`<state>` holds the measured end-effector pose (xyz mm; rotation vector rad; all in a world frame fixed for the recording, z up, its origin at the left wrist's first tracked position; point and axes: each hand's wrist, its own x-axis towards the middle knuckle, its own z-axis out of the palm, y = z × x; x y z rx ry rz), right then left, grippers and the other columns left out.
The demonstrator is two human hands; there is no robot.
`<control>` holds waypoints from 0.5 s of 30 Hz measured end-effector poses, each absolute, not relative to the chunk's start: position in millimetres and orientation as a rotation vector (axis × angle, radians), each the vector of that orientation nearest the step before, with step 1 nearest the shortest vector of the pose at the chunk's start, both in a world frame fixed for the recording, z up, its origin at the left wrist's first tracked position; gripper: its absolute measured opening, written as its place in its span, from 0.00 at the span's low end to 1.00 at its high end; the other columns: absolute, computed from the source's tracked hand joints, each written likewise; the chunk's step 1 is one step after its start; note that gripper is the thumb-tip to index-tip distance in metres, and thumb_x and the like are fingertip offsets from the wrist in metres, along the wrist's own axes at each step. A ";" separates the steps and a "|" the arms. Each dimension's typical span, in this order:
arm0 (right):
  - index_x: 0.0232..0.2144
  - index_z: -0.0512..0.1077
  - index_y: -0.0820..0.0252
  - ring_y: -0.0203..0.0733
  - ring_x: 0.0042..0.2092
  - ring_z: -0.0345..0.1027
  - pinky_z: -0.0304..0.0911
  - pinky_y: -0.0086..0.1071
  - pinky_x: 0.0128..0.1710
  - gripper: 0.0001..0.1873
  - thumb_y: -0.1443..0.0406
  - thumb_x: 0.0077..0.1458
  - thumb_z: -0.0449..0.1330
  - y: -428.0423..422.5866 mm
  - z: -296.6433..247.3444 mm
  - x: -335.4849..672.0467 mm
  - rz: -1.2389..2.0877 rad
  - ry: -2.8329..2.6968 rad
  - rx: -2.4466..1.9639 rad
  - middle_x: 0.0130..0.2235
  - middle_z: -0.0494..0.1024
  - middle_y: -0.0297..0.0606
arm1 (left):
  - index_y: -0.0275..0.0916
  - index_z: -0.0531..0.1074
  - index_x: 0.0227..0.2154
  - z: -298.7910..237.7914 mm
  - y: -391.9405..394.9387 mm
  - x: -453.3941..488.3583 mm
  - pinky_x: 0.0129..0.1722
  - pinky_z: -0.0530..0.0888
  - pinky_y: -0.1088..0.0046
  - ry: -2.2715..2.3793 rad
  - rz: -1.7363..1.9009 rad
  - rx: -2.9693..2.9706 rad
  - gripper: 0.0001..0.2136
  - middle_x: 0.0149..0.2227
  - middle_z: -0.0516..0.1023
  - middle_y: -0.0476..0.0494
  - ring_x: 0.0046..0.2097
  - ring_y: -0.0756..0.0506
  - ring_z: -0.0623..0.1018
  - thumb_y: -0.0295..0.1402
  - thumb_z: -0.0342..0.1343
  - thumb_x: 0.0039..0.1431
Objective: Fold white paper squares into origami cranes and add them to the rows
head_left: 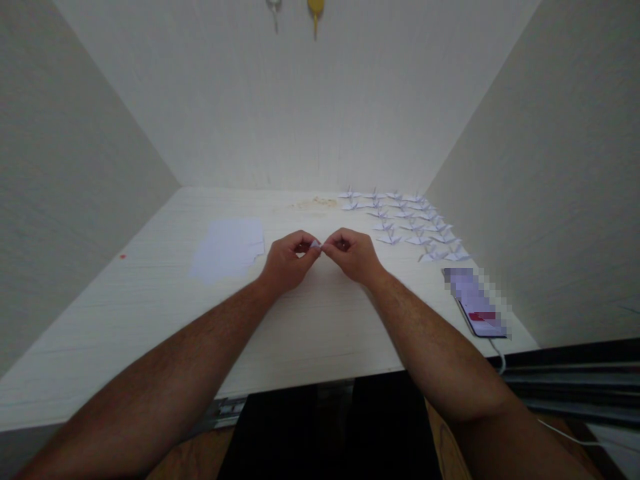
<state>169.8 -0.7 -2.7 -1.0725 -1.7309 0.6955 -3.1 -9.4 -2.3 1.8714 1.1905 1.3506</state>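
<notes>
Just above the middle of the table [320, 340], a small folded piece of white paper [315, 245] is pinched between my hands. My left hand [291, 260] has thumb and forefinger closed on it. From the other side, my right hand [351, 252] pinches its right tip, the fingertips of both hands nearly meeting. Most of the paper is hidden by the fingers, so its full shape cannot be made out. Left of my left hand lies a loose stack of white paper sheets [233, 245]. Several white origami cranes [414, 227] stand in rows beyond my right hand.
A phone [477, 303] with a lit screen lies at the right edge, its white cable [499, 357] running off the table. Walls close in the back and both sides. Brownish marks [325, 201] show near the back wall, and a small red spot [123, 257] at left.
</notes>
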 end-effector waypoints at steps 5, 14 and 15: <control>0.26 0.74 0.60 0.32 0.25 0.61 0.57 0.28 0.26 0.08 0.62 0.52 0.61 -1.4 -0.7 169.0 0.718 -1.730 -1.072 0.24 0.73 0.31 | 0.39 0.74 0.28 -3.6 -7.6 -4.2 0.34 0.74 0.72 1.133 1.314 1.816 0.05 0.27 0.79 0.48 0.30 0.49 0.77 0.35 0.62 0.53; 0.25 0.73 0.60 0.31 0.25 0.61 0.56 0.27 0.26 0.07 0.62 0.51 0.61 -2.3 -2.4 167.4 0.737 -1.737 -1.068 0.23 0.73 0.31 | 0.38 0.74 0.25 -4.1 -5.4 -4.0 0.31 0.71 0.72 1.049 1.306 1.665 0.07 0.24 0.77 0.49 0.27 0.50 0.74 0.35 0.63 0.51; 0.25 0.72 0.60 0.31 0.25 0.61 0.56 0.27 0.26 0.07 0.62 0.51 0.61 -2.5 -2.3 167.2 0.744 -1.735 -1.067 0.23 0.73 0.31 | 0.38 0.74 0.25 -3.5 -5.6 -3.8 0.30 0.71 0.72 1.040 1.301 1.639 0.07 0.24 0.77 0.49 0.27 0.50 0.74 0.35 0.63 0.51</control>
